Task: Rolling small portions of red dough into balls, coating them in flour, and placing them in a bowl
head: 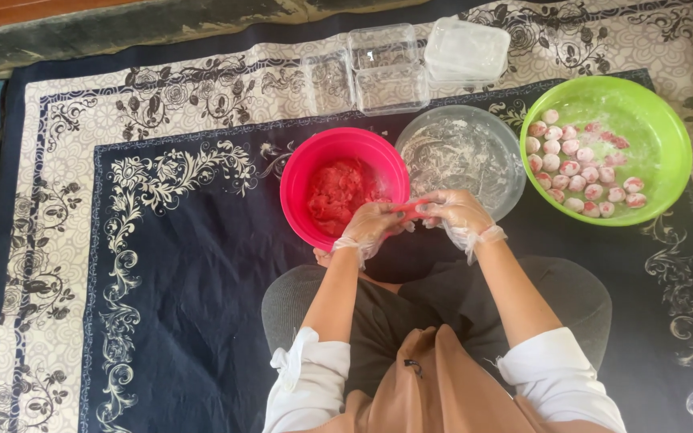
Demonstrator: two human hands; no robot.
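Patterned rug point(162, 265) under us. Pink bowl point(302, 180) of red dough point(338, 192) ahead. Our left hand point(372, 224) and right hand point(459, 212), gloved, both grips pinching red dough piece point(411, 210) between them, over pink bowl's rim. Floured glass bowl point(463, 148) beyond. Green bowl point(651, 120) of dough balls point(579, 164) far right.

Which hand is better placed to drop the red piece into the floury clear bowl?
Probably the right hand: it sits at the rim of the floury clear glass bowl, sharing the red dough piece with the left hand, which is over the pink plastic bowl.
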